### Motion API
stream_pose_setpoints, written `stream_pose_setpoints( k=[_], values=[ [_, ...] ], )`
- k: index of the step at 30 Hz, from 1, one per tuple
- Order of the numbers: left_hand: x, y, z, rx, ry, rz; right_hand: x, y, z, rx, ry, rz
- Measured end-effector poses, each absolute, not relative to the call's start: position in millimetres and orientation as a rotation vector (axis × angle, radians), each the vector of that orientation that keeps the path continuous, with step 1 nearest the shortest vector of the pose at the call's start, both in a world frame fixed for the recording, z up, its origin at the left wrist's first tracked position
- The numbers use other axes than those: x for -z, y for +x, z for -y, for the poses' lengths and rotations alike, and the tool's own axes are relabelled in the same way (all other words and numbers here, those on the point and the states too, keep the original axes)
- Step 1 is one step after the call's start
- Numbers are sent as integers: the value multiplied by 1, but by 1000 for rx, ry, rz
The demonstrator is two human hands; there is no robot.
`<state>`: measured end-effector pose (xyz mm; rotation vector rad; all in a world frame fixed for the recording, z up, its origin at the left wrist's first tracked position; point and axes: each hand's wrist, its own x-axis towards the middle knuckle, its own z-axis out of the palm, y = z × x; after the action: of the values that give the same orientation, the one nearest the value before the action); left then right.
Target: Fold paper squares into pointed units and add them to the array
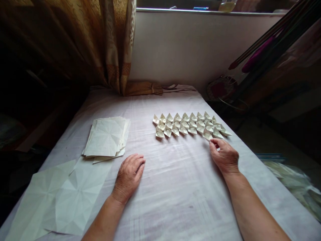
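Note:
My right hand point(224, 154) pinches the near corner of a small folded paper boat point(207, 136) between thumb and fingertips. That boat sits at the front of several rows of similar cream paper boats point(184, 124), set closely side by side on the cloth. My left hand point(129, 174) lies palm down on the cloth with fingers loosely bent, holding nothing. Beyond it to the left is a stack of creased square paper sheets point(106, 136). Two larger creased sheets point(79, 197) spread out nearer me, partly overlapping, beside my left forearm.
A pale, wrinkled cloth point(175, 187) covers the table. A gold curtain point(115, 40) hangs at the back left, its fringed band point(145, 88) lying on the far edge. Plastic-wrapped items point(296, 184) lie below the right edge. A windowsill point(175, 10) runs along the back wall.

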<state>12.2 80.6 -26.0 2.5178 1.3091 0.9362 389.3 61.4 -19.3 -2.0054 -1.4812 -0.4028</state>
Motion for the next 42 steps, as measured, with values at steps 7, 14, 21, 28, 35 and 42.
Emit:
stream_pose_setpoints(
  k=[7, 14, 21, 28, 35, 42],
  values=[
    [24, 12, -81, -898, 2513, -1320, 24, 412, -66, 482, -2092, 1447],
    [24, 12, -81, -883, 2519, -1320, 30, 420, -65, 541, -2060, 1361],
    [25, 12, -80, -876, 2526, -1314, 34, 419, -63, 537, -2093, 1357],
    [25, 12, -80, -882, 2527, -1315, 32, 414, -53, 574, -2141, 1334],
    [25, 12, -80, -885, 2531, -1312, 32, 414, -58, 544, -2162, 1357],
    [25, 12, -81, -877, 2521, -1316, 33, 410, -55, 561, -2074, 1447]
  ],
)
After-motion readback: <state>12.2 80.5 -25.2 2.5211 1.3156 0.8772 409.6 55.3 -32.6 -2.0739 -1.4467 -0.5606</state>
